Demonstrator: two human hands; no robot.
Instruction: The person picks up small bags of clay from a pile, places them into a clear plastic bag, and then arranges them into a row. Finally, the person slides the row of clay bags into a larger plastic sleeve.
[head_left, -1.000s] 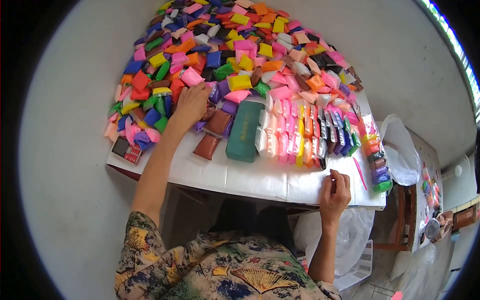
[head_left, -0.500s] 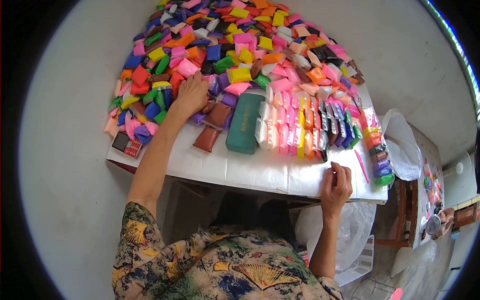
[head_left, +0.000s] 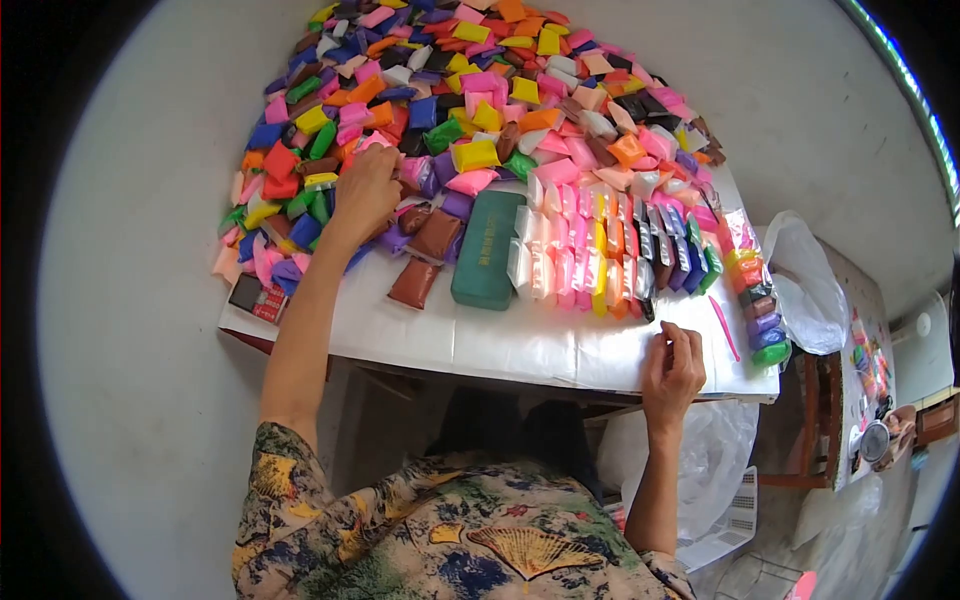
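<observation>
My left hand [head_left: 368, 193] reaches into the front left of a big heap of small colourful packets [head_left: 475, 154]; its fingers are bent down by a pink packet, and their tips are hidden. Brown packets [head_left: 413, 283] lie just right of it, beside a dark green case [head_left: 489, 250]. Right of the case, packets stand in two tight rows [head_left: 570, 250] sorted by colour. My right hand [head_left: 672, 372] rests at the table's front edge below these rows, fingers loosely curled and apart, holding nothing.
A pink stick [head_left: 724, 328] and a clear strip of coloured packets [head_left: 760, 310] lie at the table's right. A red and black box [head_left: 258, 299] sits at the front left corner. Clear plastic bags [head_left: 803, 283] hang beyond the right edge; a white basket [head_left: 735, 520] stands below.
My left hand has moved slightly left and down within the heap, its fingers more bent. My right hand stays in the same place.
</observation>
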